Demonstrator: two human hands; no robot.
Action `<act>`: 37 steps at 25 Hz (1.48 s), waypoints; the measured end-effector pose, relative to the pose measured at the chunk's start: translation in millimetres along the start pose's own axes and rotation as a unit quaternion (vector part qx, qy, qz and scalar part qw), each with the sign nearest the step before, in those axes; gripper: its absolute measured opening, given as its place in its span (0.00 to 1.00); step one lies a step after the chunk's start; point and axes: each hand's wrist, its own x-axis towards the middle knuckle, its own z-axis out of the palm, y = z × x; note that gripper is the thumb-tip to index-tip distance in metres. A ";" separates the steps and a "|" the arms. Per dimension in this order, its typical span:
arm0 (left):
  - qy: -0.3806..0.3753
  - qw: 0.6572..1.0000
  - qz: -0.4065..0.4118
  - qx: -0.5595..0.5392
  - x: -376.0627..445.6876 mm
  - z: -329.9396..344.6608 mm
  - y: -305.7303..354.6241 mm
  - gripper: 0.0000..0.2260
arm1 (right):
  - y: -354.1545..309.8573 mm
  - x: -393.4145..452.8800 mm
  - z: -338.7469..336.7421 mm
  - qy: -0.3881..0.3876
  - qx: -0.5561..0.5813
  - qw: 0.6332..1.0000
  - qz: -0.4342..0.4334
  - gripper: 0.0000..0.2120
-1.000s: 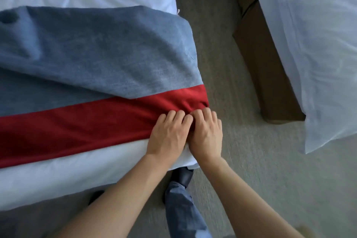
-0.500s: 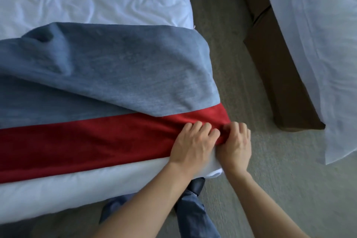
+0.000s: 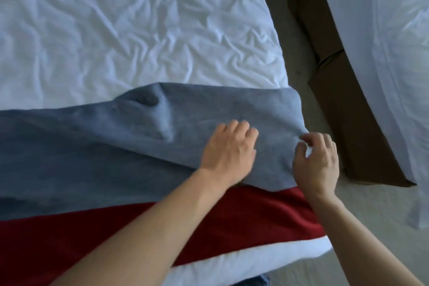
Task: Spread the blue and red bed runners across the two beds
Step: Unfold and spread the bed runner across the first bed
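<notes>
We rest our left hand point(image 3: 228, 146), fingers loosely curled and grasping nothing, on the blue runner point(image 3: 92, 146). Our right hand point(image 3: 316, 165) pinches its right edge. The red runner point(image 3: 243, 227) lies nearer, across the left bed point(image 3: 116, 30).

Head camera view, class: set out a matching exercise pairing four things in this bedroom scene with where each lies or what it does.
1. blue fabric bed runner
2. red fabric bed runner
3. left hand
4. right hand

a. lies nearest the bed's foot edge
b. rests on top of the blue cloth
c. lies bunched, overlapping the red cloth
d. fingers curl at the blue cloth's side edge

Pairs: 1-c, 2-a, 3-b, 4-d
</notes>
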 end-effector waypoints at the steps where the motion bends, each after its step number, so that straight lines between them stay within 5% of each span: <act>1: 0.006 1.000 -0.008 0.016 14.6 -11.1 -23.5 0.11 | -25.0 18.9 6.1 0.000 0.006 1.000 -0.025 0.08; 8: -0.013 0.999 -0.016 0.049 109.5 -7.9 -49.6 0.12 | -72.7 108.1 40.1 -0.055 -0.053 0.984 -0.161 0.14; 12: -0.027 0.999 0.016 0.035 107.7 13.4 -30.6 0.05 | -43.3 140.4 45.7 -0.096 -0.084 0.981 -0.145 0.12; 16: -0.068 0.996 -0.052 -0.003 104.5 21.0 -9.5 0.18 | -9.3 147.2 30.8 -0.194 -0.053 0.965 -0.171 0.12; 23: -0.129 0.986 -0.094 0.041 160.8 35.4 21.1 0.04 | 15.7 175.0 26.8 -0.221 -0.089 0.924 -0.299 0.06; 30: 0.010 0.990 -0.056 0.130 222.1 20.4 18.3 0.04 | 8.9 216.6 32.7 -0.136 0.013 0.965 -0.223 0.06; 34: -0.075 0.992 -0.050 0.085 206.9 29.7 26.8 0.11 | 21.4 216.0 37.6 -0.212 0.101 0.962 -0.143 0.13; 37: -0.109 0.982 -0.082 0.130 213.0 28.9 23.9 0.13 | 28.8 217.2 41.7 -0.282 0.050 0.939 -0.189 0.10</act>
